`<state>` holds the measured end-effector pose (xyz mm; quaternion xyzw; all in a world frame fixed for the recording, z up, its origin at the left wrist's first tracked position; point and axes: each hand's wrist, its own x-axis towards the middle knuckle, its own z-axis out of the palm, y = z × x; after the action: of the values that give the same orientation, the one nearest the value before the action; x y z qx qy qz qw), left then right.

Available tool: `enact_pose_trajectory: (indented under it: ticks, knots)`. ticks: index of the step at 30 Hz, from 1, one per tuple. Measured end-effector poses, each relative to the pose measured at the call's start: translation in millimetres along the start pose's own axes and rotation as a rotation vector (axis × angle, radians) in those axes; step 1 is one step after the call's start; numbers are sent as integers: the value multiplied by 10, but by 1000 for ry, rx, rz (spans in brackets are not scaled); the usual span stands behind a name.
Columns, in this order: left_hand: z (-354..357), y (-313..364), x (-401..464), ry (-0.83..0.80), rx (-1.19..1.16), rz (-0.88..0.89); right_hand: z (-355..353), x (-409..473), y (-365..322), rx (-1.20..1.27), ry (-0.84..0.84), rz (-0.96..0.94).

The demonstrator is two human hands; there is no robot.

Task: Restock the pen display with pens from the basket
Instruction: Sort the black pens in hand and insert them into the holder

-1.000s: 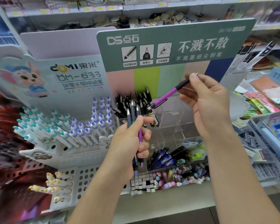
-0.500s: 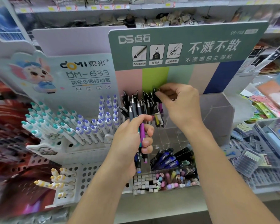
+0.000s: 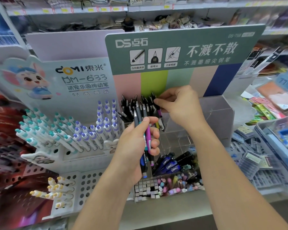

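Observation:
My left hand (image 3: 136, 145) grips a small bundle of pens (image 3: 144, 130) upright, with grey tops and purple, teal and blue barrels. My right hand (image 3: 179, 105) reaches into the clear acrylic pen display (image 3: 223, 113) under the green header card. Its fingertips pinch the black top of a purple pen (image 3: 159, 112) standing in the cluster of black-capped pens (image 3: 136, 105) in the display's upper left compartment. The other upper compartments look see-through and bare. No basket is in view.
A white rack of teal and purple click pens (image 3: 70, 131) stands to the left, with yellow pens (image 3: 55, 190) below it. Blue pens (image 3: 170, 163) and small erasers (image 3: 173, 183) fill the lower trays. Packaged stationery in bins (image 3: 264, 155) lies on the right.
My right hand carried the purple pen from mid-air down and left into the display's black pen cluster. My left hand kept its bundle nearly still.

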<state>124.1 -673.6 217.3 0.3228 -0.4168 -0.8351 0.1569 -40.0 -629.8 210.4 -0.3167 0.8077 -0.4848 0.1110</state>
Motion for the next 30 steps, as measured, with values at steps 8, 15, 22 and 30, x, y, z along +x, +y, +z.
enact_pose_trajectory:
  ticks: [8,15,22,30]
  knots:
    - [48,17,10,-37,58,-39,-192,-393,-77,211,-37,97]
    - [104,10,20,-106,131,-40,-58,-531,-91,658,-215,300]
    - [8,31,13,-50,197,0,-375,-338,-47,838,319,84]
    - [34,49,52,8,44,-35,-282,-145,-13,164,353,-198]
